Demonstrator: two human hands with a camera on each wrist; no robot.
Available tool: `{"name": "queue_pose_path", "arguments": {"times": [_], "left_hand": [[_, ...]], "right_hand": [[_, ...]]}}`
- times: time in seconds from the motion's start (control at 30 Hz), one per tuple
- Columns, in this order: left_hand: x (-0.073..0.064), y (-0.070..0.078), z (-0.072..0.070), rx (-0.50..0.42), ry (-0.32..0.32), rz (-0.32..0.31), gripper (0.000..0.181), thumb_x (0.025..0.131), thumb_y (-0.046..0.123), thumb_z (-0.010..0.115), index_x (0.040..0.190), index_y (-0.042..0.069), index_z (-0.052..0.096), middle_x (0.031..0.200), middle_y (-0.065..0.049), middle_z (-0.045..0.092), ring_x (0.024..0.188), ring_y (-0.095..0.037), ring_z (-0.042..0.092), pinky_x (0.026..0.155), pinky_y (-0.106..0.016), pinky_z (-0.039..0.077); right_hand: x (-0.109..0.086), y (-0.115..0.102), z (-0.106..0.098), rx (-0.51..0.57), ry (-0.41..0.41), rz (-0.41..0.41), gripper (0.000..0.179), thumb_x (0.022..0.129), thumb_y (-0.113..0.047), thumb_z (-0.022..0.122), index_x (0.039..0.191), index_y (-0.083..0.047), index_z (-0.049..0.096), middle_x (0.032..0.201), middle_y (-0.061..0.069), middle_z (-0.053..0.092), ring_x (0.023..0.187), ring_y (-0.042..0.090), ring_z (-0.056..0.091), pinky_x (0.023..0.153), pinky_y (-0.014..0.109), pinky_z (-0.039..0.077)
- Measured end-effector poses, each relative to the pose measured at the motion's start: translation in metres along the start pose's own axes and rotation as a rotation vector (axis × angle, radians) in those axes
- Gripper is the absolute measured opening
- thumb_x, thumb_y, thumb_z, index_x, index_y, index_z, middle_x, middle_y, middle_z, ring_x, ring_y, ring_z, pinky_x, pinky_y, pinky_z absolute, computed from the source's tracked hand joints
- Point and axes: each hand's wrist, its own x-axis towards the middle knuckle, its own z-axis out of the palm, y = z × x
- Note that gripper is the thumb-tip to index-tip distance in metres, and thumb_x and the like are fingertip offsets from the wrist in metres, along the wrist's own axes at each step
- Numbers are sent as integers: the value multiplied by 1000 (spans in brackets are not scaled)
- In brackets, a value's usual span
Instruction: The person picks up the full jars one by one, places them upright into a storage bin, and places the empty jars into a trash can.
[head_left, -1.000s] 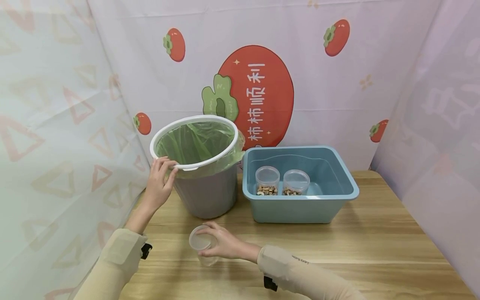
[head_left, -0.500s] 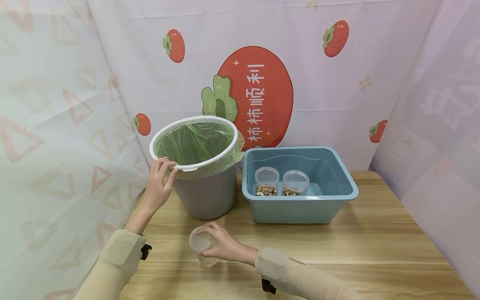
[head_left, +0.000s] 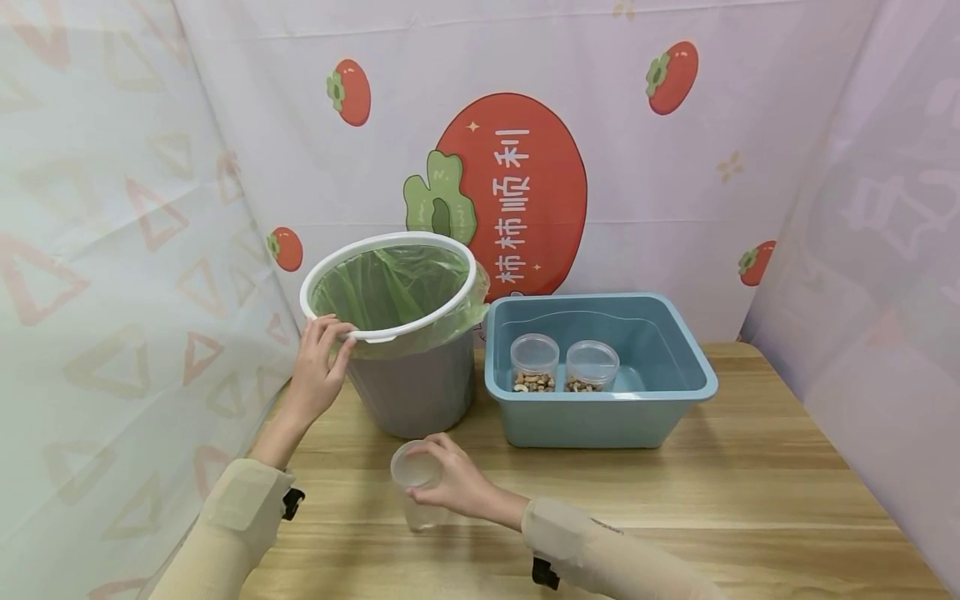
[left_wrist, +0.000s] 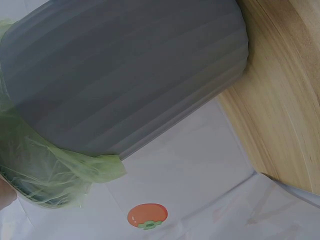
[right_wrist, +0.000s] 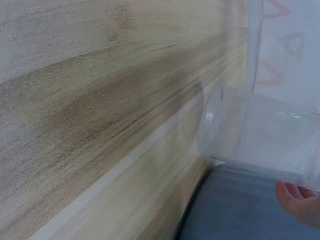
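My left hand grips the white rim of a grey trash can, at its front left; the left wrist view shows the can's ribbed wall. A green bag lines the can and hangs over its rim. In front of the can, my right hand holds a clear plastic jar near its top, with fingers and thumb around the side. Nothing shows inside the jar. In the right wrist view the jar has its base close to the tabletop; whether it touches, I cannot tell.
Right of the can stands a blue plastic basin. Two clear lidded jars, one at left and one at right, stand in it with nuts at the bottom. The wooden table has printed cloth walls around it.
My right hand has shifted the clear jar slightly to the right and away from me. The left hand stays on the trash can's rim.
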Motion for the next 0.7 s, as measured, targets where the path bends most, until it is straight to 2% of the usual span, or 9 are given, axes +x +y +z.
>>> {"name": "queue_pose_path", "arguments": {"times": [0.33,0.57,0.7], "left_hand": [[0,0,0,4,0,-7,13,80,-6,55,93,-6,54,95,-23,48,104,-39,41,103,-52,14],[-1,0,0,-7,0,-9,12,81,-5,55,93,-6,55,94,-22,48,106,-40,41,102,-53,15],[0,0,0,-13,-3,-7,12,82,-4,55,93,-6,55,94,-23,47,106,-40,40,102,-53,14]], "right_hand": [[6,-9,-22,32,126,16,41,71,-18,72,109,-13,57,106,4,48,94,18,51,79,26,44],[13,-12,-42,50,244,-35,42,71,-16,73,109,-12,56,108,6,50,98,18,51,78,29,45],[17,-17,-57,81,304,-59,43,71,-12,72,111,-9,55,110,9,52,99,21,51,77,34,46]]}}
